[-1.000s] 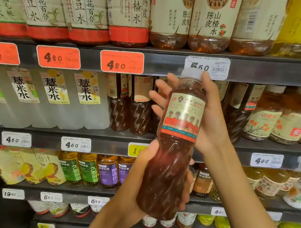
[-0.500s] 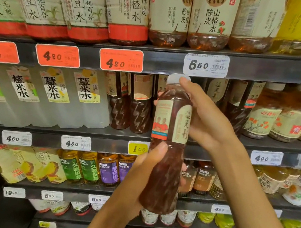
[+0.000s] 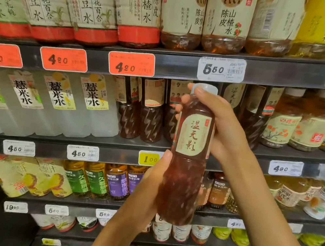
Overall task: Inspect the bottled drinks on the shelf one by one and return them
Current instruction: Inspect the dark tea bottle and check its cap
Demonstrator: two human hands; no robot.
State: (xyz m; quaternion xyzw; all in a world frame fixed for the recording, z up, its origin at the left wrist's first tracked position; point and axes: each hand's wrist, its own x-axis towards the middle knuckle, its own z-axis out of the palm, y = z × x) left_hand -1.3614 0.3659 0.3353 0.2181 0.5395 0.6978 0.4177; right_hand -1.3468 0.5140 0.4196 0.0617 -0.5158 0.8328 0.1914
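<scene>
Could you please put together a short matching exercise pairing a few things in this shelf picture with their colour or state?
Things:
1. held bottle
2. left hand
3. price tag marked 100
4. price tag marked 550

Descriptions:
A. white, on the upper shelf edge
B. grips the bottle's lower part
C. dark reddish-brown drink, grey cap, held upright in front of the shelves
D. yellow, on the shelf edge beside the held bottle

Pairs: 1-C, 2-B, 3-D, 4-A

Glossy clear plastic bottle with matt paper label.
</scene>
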